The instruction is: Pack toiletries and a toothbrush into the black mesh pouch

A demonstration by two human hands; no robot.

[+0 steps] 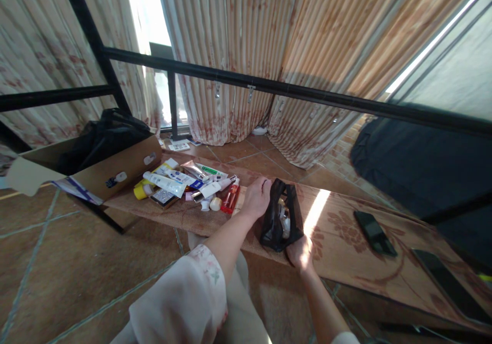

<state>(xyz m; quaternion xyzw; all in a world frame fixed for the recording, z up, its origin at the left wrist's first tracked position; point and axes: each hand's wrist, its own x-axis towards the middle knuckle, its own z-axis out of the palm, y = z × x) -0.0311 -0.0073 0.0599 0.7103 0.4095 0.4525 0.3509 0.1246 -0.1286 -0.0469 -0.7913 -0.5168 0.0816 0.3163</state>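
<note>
A small black mesh pouch (pixel 277 216) sits open on the low wooden table (pixel 346 251), with a few pale items showing inside it. My left hand (pixel 257 196) grips the pouch's far left edge with curled fingers. My right hand (pixel 300 252) holds its near right corner at the table's front edge. Left of the pouch lies a heap of toiletries: white tubes (pixel 165 182), a red bottle (pixel 231 199), a small white jar (pixel 216 204) and a yellow-capped container (pixel 140 191).
A cardboard box (pixel 115 172) holding a black bag (pixel 103 136) stands at the table's left end. Two dark phones (pixel 374 233) (pixel 449 285) lie on the right. A black metal rail (pixel 269 85) crosses in front of the curtains. A dark cushion (pixel 418 164) sits at right.
</note>
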